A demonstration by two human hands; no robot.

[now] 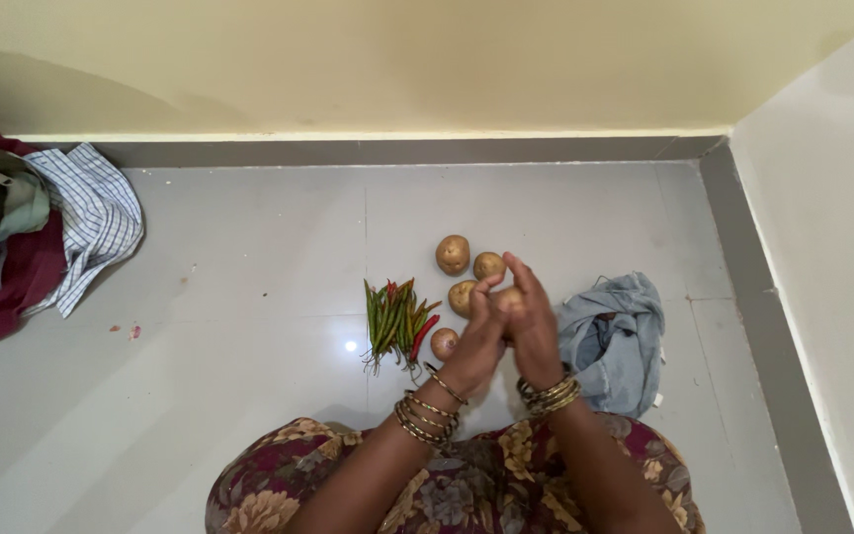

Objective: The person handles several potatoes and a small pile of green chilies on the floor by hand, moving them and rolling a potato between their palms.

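Both my hands meet above the floor, cupped around a potato (pixel 507 298) that shows between the fingers. My left hand (pixel 476 341) presses it from the left and my right hand (pixel 531 321) wraps it from the right. Both wrists carry gold bangles. Just beyond my fingers lie three more potatoes (pixel 453 254), and a small reddish onion (pixel 444 343) sits beside my left wrist. A bunch of green and red chillies (pixel 395 321) lies to the left of my hands.
A crumpled blue-grey cloth (pixel 617 341) lies right of my hands. A heap of clothes with a checked shirt (pixel 91 222) sits at the far left. Walls (pixel 427 69) close the floor at the back and right. My floral-print lap (pixel 447 485) fills the bottom.
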